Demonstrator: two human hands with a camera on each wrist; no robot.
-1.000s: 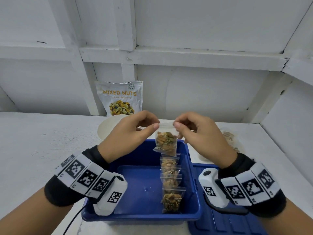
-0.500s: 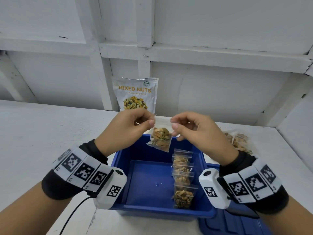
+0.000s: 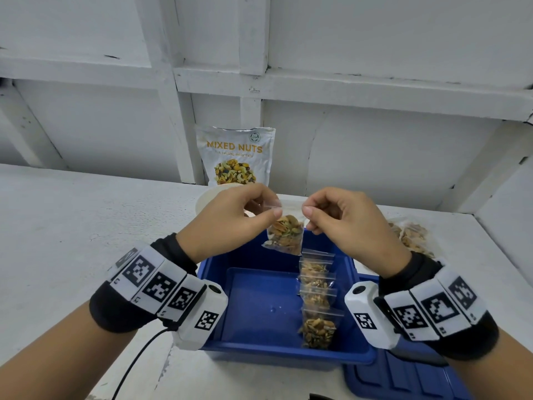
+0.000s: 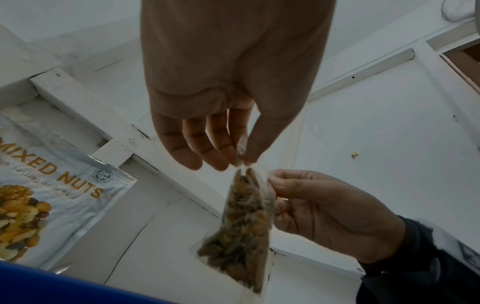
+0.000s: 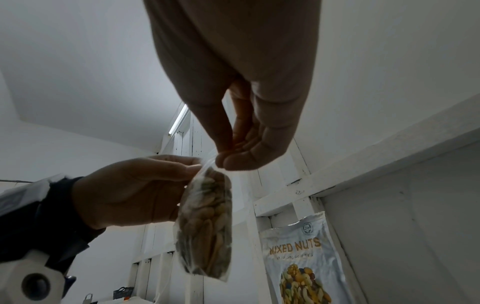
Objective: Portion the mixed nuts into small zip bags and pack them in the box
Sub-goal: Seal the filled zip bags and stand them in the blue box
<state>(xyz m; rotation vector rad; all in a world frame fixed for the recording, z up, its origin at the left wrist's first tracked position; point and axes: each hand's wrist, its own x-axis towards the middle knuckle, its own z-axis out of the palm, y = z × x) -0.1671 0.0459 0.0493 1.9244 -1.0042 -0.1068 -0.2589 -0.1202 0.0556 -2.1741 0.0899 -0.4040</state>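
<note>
Small clear zip bag filled with mixed nuts, held by its top corners above the far end of the blue box, a row of filled zip bags stood along the box's right side, mixed nuts pouch propped upright against the wall behind

White table bears blue box; its lid; nut pouch; bowl.

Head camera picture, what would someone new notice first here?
First, the two hands, left hand and right hand, pinching the top of a small bag of nuts held up over the blue box. Next, the row of filled bags inside that box, and the Mixed Nuts pouch standing against the wall behind.
</note>
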